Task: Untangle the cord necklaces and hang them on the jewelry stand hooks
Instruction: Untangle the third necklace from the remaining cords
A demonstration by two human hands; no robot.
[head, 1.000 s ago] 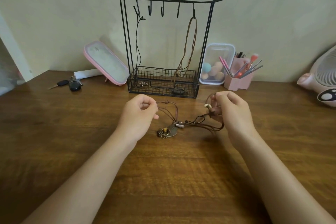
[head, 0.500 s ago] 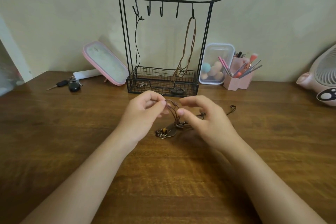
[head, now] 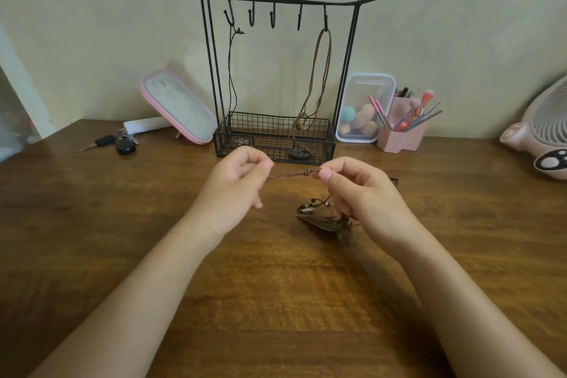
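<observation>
A brown cord necklace (head: 291, 175) is stretched taut between my hands, just above the table. My left hand (head: 236, 190) pinches one end of it and my right hand (head: 359, 193) pinches it at a knot. Its beads and metal pendants (head: 319, 215) hang and bunch under my right hand, partly hidden. Behind stands the black wire jewelry stand (head: 279, 0) with several hooks. A black cord necklace (head: 233, 77) hangs from the leftmost hook and a brown cord necklace (head: 322, 70) from the rightmost; both reach into the stand's basket.
A pink-rimmed mirror (head: 178, 104) leans left of the stand, with keys (head: 119, 143) beside it. A clear box of sponges (head: 362, 107) and a pink brush holder (head: 402, 132) sit right of the stand. A pink fan (head: 543, 135) is at the far right.
My hands came together over the tangle, then moved apart again. The cord now runs straight between them and the pendants have lifted and shifted right under my right hand.
</observation>
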